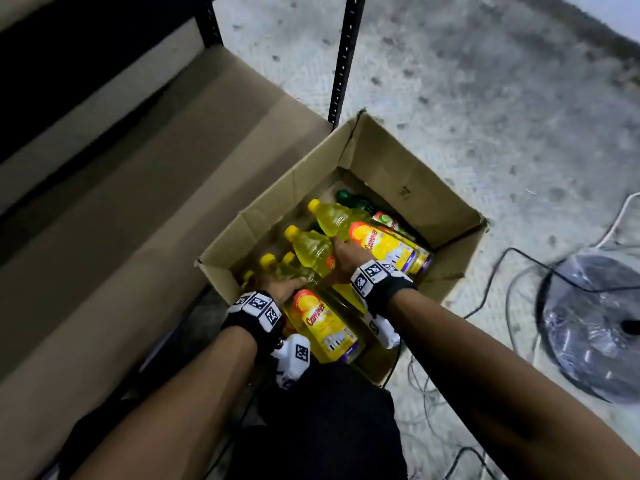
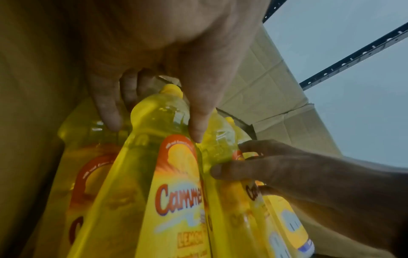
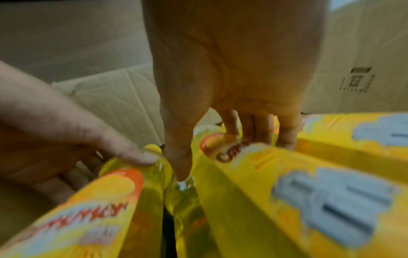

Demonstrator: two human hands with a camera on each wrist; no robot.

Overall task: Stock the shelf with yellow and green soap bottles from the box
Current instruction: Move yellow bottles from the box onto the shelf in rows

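An open cardboard box (image 1: 415,181) on the floor holds several yellow soap bottles lying on their sides and a green bottle (image 1: 344,195) at its far end. My left hand (image 1: 277,284) (image 2: 154,129) grips the shoulder of the nearest yellow bottle (image 1: 322,327) (image 2: 167,192), thumb on one side and fingers on the other. Beside it, my right hand (image 1: 341,252) (image 3: 220,157) is curled round the upper part of a neighbouring yellow bottle (image 1: 311,249) (image 3: 253,174). Both bottles lie low in the box among the others.
The shelf (image 1: 138,168) with brown boards runs along the left, with a black upright post (image 1: 343,57) just behind the box. On the speckled floor to the right lie a fan (image 1: 595,323) and loose cables (image 1: 502,278).
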